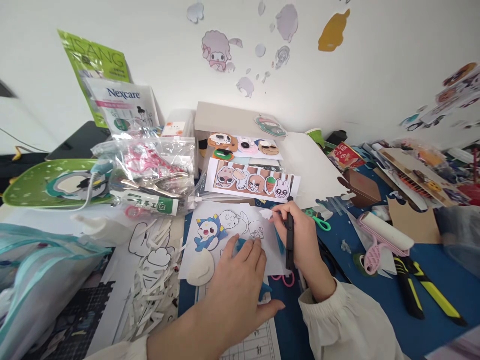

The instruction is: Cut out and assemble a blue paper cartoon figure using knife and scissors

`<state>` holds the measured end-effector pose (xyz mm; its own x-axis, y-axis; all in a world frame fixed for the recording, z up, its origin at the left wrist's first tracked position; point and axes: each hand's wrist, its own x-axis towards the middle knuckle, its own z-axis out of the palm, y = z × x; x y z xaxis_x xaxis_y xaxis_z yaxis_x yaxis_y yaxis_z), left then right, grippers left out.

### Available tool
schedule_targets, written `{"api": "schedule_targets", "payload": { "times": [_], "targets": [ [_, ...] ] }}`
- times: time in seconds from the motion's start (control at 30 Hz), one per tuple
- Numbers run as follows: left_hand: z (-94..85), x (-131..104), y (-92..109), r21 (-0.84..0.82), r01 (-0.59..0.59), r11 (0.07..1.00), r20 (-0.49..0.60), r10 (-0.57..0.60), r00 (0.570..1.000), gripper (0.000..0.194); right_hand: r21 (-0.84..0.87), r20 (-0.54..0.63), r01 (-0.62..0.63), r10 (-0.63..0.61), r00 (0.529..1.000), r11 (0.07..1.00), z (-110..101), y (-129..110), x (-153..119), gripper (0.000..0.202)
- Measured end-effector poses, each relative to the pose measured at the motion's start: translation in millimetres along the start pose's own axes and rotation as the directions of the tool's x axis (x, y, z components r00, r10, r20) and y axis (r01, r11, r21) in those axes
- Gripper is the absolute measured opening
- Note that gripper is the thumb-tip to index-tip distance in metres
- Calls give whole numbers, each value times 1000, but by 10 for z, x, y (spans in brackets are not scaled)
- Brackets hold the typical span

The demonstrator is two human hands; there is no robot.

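My left hand [236, 285] lies flat with its fingers spread over a blue cutout [265, 289], which it mostly hides, on a white sheet [187, 240] with outline drawings. My right hand [302, 235] is closed around a black pen-shaped tool [290, 245]; its tip is not clear. Between thumb and fingertip of that same hand is a small white scrap [266, 214]. A blue-and-white penguin-like figure [208, 232] lies on the sheet, left of the drawn outlines [234, 220]. A rounded off-white piece [200, 268] rests at the sheet's lower left edge.
Paper shreds [155, 280] pile up left of the sheet. Behind are a clear zip bag [153, 175] and a strip of printed characters [253, 181]. To the right lie green-handled scissors [321, 223], a pink lint roller [386, 237] and black-and-yellow pliers-like handles [431, 290].
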<state>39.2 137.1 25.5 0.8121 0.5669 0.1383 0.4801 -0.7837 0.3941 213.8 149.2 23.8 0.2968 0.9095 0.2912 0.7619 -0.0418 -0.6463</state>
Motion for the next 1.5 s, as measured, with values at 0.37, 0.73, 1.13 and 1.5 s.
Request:
{"api": "schedule_targets", "payload": {
  "times": [0.37, 0.73, 1.13, 1.5],
  "targets": [
    [-437, 24, -39, -148, 68, 987, -215, -99, 972, 11, 322, 12, -30, 28, 1000, 946, -161, -268, -185, 29],
    [-957, -18, -141, -679, 208, 704, -124, -389, 913, 17, 842, 307, -304, 69, 949, 446, -227, -760, -181, 34],
    [-1389, -197, -45, -452, 53, 891, -439, -273, 856, 22, 821, 275, -161, -132, 952, 548, -460, -1355, 139, 31],
    [-1356, -293, -66, -39, 108, 993, -676, -106, 729, 10, 632, -190, 194, -92, 977, 750, -309, -1437, 84, 30]
  ]
}}
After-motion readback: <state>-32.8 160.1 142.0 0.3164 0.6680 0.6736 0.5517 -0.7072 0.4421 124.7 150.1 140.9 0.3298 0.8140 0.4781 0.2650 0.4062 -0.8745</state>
